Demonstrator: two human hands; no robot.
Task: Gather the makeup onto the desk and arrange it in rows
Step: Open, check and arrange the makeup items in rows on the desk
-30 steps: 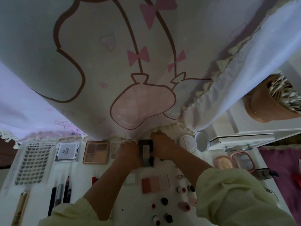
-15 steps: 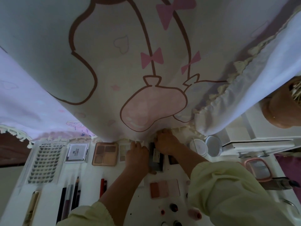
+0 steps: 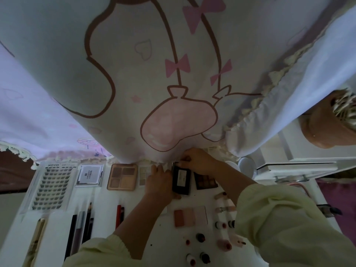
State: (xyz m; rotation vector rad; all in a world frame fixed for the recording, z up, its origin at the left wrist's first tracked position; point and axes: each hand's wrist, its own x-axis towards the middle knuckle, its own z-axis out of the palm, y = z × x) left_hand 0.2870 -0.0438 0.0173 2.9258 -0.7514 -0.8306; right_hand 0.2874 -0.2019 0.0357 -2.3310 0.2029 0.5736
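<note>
A black palette (image 3: 181, 181) with a white label lies in the back row of the white desk (image 3: 158, 236). My left hand (image 3: 159, 182) lies against its left side, thumb at its near corner. My right hand (image 3: 196, 160) pinches its far end. Left of it lie a pale palette (image 3: 143, 175), a brown four-pan palette (image 3: 122, 176), a silver case (image 3: 89, 174) and a lash box (image 3: 50, 186). A dark palette (image 3: 205, 181) lies to its right. Nearer me are pencils (image 3: 82, 230), a pink blush trio (image 3: 190, 215) and several small bottles (image 3: 221, 226).
A printed curtain (image 3: 163, 83) hangs over the back of the desk, its hem touching the back row. Two round white compacts (image 3: 247, 166) sit at the back right beside a white shelf (image 3: 300, 166). A brown pot (image 3: 327, 124) stands on the right.
The view has shifted right and closer. My hands stay on the black palette; it has turned a little straighter in line with the row.
</note>
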